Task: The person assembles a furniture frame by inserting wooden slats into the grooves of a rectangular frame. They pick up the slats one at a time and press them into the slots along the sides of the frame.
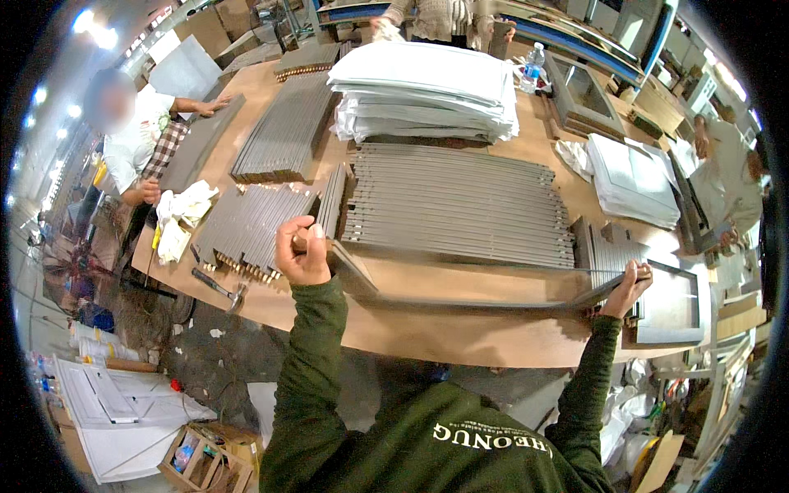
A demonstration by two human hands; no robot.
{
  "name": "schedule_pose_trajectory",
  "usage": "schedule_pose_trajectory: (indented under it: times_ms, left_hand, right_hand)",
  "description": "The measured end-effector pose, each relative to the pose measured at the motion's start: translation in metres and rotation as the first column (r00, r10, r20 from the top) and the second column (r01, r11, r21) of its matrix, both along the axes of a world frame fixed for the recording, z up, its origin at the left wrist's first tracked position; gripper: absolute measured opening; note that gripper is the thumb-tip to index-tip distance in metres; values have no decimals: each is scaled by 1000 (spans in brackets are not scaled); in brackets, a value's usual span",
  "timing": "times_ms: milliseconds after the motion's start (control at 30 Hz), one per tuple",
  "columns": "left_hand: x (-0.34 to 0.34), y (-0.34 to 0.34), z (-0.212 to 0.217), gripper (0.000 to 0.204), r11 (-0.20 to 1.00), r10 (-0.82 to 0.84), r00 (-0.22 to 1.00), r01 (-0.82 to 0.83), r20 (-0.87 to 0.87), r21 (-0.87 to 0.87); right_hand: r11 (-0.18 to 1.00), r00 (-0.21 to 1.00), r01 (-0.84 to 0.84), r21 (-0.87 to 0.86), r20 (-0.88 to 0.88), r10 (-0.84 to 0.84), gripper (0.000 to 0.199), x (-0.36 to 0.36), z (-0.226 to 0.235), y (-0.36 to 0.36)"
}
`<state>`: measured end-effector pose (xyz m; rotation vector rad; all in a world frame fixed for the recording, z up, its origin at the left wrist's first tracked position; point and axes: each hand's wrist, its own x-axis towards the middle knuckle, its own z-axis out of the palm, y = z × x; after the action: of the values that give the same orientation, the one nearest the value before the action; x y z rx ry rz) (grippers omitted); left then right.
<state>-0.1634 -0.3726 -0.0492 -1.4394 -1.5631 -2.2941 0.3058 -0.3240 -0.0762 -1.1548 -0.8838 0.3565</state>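
both hands grip one long grey strip [468, 302] above the table [427, 333] edge, left hand [301, 253] fisted on its left end, right hand [629, 286] pinching right end, w/ hammer [220, 288] nearby.

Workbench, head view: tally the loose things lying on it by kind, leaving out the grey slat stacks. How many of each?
On the workbench:
Hammer: 1
Water bottle: 1
White sheet stacks: 2
White rag bundle: 1
Total: 5
The left hand and right hand each grip an end of one long grey strip, not counted.
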Motion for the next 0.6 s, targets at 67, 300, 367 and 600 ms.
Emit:
schedule_pose_trajectory:
  times_ms: [67, 300, 367, 600]
  left_hand:
    - [11, 1, 7, 15, 999, -45, 998, 45, -48, 15]
    - [23, 4, 3, 21, 999, 8, 987, -14, -160, -39]
    - [23, 6, 2, 20, 1000, 12, 986, -12, -164, 2]
    - [27, 4, 1, 19, 997, 51, 983, -61, -174, -56]
  right_hand:
    - [1000, 1000, 12, 6, -15, -12, 39, 4, -5, 2]
    - [999, 1000, 29, -44, 3, -29, 37, 13, -9, 3]
    - [999, 1000, 19, -41, 13, -19, 36, 13, -8, 2]
    - [996, 999, 24, -89, -32, -27, 39, 7, 2, 0]
